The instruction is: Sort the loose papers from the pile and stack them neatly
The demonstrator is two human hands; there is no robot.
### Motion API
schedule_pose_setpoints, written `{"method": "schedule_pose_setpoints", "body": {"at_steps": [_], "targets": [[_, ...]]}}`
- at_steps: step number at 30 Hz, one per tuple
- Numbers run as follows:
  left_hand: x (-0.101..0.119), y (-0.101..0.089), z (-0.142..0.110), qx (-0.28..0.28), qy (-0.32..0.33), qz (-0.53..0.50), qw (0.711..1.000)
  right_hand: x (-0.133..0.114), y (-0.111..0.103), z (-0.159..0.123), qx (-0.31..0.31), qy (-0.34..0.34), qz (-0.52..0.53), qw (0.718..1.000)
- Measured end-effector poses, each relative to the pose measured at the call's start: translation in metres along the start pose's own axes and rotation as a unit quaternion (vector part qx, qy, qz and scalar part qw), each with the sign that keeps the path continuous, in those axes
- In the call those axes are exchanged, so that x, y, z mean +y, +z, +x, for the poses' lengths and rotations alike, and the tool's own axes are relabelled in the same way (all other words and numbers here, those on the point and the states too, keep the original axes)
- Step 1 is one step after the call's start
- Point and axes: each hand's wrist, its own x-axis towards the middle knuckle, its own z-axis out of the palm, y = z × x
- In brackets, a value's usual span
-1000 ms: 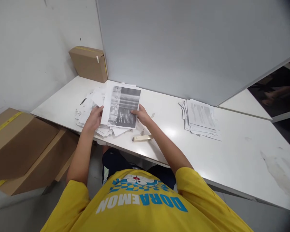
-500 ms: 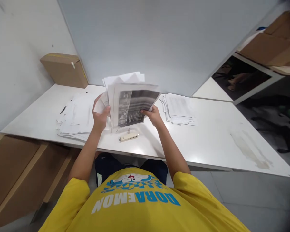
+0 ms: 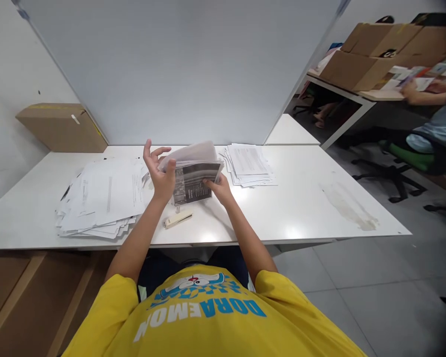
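Observation:
A small bundle of printed sheets [image 3: 193, 179], its front page dark with white text, stands on edge on the white table [image 3: 305, 208]. My right hand [image 3: 217, 188] grips its lower right edge. My left hand [image 3: 158, 171] rests against the bundle's left side with the fingers spread and raised. A cream stapler [image 3: 177, 218] lies on the table just in front of the bundle. To the left spreads a loose heap of papers [image 3: 104, 198]; to the right lies a neater stack of papers [image 3: 249, 163].
A grey partition [image 3: 178, 69] closes the table's far side. A cardboard box [image 3: 61, 127] sits at the far left corner. More boxes [image 3: 11, 292] stand under the table's left end. Another person's sleeve [image 3: 436, 126] shows at a box-laden table at the right.
I lifted the bundle off the left heap and brought it upright to the middle of the table. My left hand's fingers have opened. The view has swung right.

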Motion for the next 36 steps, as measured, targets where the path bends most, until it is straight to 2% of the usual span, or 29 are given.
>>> {"method": "schedule_pose_setpoints", "body": {"at_steps": [3,8,12,16,19,22,24,26,29,32,36], "targets": [[-0.014,-0.011,0.0,-0.011,-0.001,-0.017,1.0,0.006,0.001,-0.002,0.011,-0.004,0.0,1.0],[-0.042,-0.034,-0.014,-0.1,-0.045,-0.003,0.994,0.008,-0.002,-0.005,-0.031,0.014,-0.037,0.999],[-0.033,-0.027,-0.012,-0.098,-0.028,0.017,0.995,0.005,0.001,-0.007,-0.044,0.014,-0.041,0.998],[-0.021,-0.018,0.003,-0.147,-0.012,0.013,0.989,0.004,0.004,-0.007,-0.005,-0.004,-0.027,1.0],[-0.03,-0.019,0.004,-0.177,-0.034,-0.003,0.984,0.007,0.003,-0.006,0.035,-0.011,-0.017,0.999],[-0.048,-0.022,-0.01,-0.219,-0.086,-0.005,0.972,0.011,0.003,-0.006,0.052,-0.015,0.007,0.999],[-0.059,-0.021,-0.024,-0.218,-0.124,0.007,0.968,0.014,0.002,-0.005,0.051,-0.01,0.016,0.999],[-0.068,-0.02,-0.036,-0.185,-0.142,0.012,0.972,0.018,-0.001,-0.006,0.04,-0.001,0.023,0.999],[-0.08,-0.02,-0.047,-0.151,-0.112,-0.021,0.982,0.023,-0.006,-0.007,0.008,0.006,0.027,1.0],[-0.092,-0.025,-0.051,-0.165,-0.087,-0.068,0.98,0.027,-0.012,-0.008,-0.017,0.011,0.008,1.0],[-0.1,-0.029,-0.059,-0.168,-0.101,-0.07,0.978,0.028,-0.014,-0.009,-0.033,0.023,-0.025,0.999]]}}
